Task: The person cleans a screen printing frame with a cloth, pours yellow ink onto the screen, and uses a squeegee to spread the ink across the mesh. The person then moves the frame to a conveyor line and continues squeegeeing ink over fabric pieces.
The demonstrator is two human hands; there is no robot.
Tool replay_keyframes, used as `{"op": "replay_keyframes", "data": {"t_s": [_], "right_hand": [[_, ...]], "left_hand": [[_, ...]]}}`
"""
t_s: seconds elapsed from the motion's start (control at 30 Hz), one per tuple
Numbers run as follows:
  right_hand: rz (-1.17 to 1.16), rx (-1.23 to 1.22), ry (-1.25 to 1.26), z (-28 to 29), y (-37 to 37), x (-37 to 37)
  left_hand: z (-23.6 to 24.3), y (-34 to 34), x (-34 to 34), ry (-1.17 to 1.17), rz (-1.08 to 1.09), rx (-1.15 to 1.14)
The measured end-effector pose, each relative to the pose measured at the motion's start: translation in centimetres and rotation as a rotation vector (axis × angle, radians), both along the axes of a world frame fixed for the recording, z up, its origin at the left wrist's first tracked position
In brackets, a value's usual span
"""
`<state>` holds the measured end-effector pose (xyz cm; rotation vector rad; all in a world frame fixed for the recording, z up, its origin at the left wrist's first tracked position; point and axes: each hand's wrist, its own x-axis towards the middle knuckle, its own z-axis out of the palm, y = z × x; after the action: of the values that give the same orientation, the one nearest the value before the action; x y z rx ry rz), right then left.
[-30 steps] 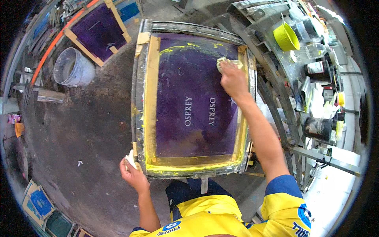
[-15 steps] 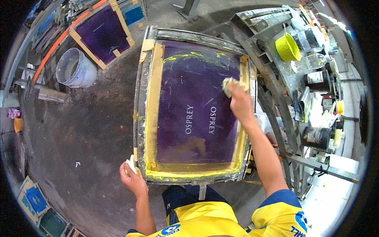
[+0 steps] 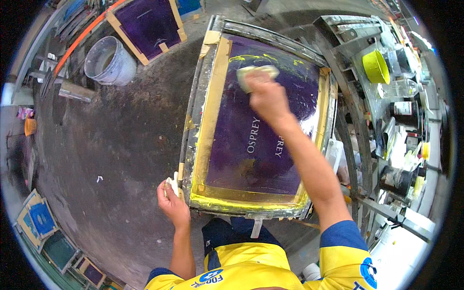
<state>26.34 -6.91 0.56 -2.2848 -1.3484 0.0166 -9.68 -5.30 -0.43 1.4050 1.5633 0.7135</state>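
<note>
A screen-printing frame [image 3: 215,87] with tape-lined edges stands in front of me. Its dark purple mesh [image 3: 232,169] carries pale lettering, with yellow ink smeared along the far and near ends. Pressed onto the upper part of the mesh is a pale, crumpled rag [image 3: 246,79], gripped in my right hand [image 3: 270,101]. My right forearm covers part of the lettering and the right side. By the frame's near left corner, my left hand [image 3: 174,208] is closed around a small white cloth [image 3: 173,184], close against the frame's side.
On the right, a metal rack [image 3: 340,63] beside a cluttered bench holds a yellow-green tub [image 3: 375,67] and dark containers [image 3: 405,112]. A white bucket [image 3: 110,62] and another purple screen [image 3: 147,26] stand far left. Smaller framed screens [image 3: 41,217] lie lower left.
My right hand has swept the rag left and away from me across the mesh. My left hand still holds its cloth by the frame. The whole view has shifted with my head.
</note>
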Motion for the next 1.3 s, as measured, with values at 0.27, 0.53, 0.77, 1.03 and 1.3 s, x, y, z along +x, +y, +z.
{"op": "replay_keyframes", "data": {"t_s": [0.27, 0.53, 0.77, 1.03, 1.3], "right_hand": [[0.210, -0.139, -0.075, 0.2, 1.9, 1.9], [0.256, -0.140, -0.049, 0.3, 2.1, 3.4], [0.534, -0.189, -0.010, 0.7, -1.6, -10.4], [0.285, 0.214, 0.606, 4.7, -2.1, -10.4], [-0.114, 0.197, 0.236, 2.5, -1.7, 1.4]], "left_hand": [[-0.2, 0.1, -0.7, -0.008, -0.022, -0.003], [-1.0, -0.3, -1.3, -0.041, 0.031, -0.051], [-1.0, 0.0, -0.8, -0.007, 0.024, -0.036], [0.0, 0.0, -0.6, -0.052, 0.008, -0.004], [-1.3, -0.2, -1.1, -0.122, 0.035, 0.003]]}}
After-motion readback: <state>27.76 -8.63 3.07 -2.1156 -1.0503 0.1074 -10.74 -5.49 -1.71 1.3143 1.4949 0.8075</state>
